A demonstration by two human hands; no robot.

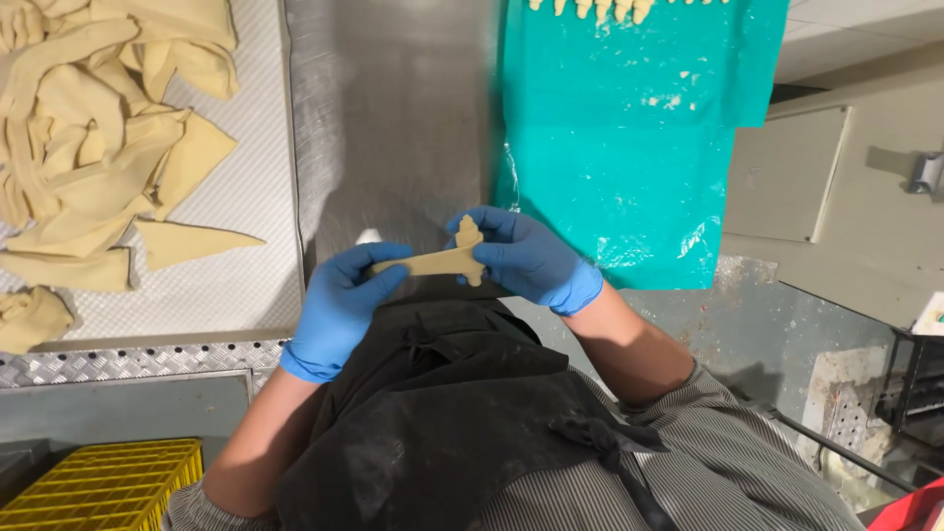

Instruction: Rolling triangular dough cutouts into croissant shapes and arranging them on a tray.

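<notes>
Both hands wear blue gloves and meet just above the black apron (pixel 442 413), over the near edge of the steel table (pixel 393 118). The left hand (pixel 339 310) is curled, its fingers closed on the thin end of a pale strip of dough (pixel 438 261), wrist bent inward and forearm rising from the lower left. The right hand (pixel 526 258) is cupped round the wider end of the dough, fingers wrapped behind it and a small lobe of dough sticking up past them; its forearm comes in from the lower right. The dough is held level between the hands, off the table. Beyond the hands the steel table lies bare up to its far edge. Left of the table is a white mat (pixel 256 197) heaped with cut dough triangles (pixel 98 147); right of it hangs a green plastic sheet (pixel 629 147). A yellow crate (pixel 108 482) sits below the table's left corner.
</notes>
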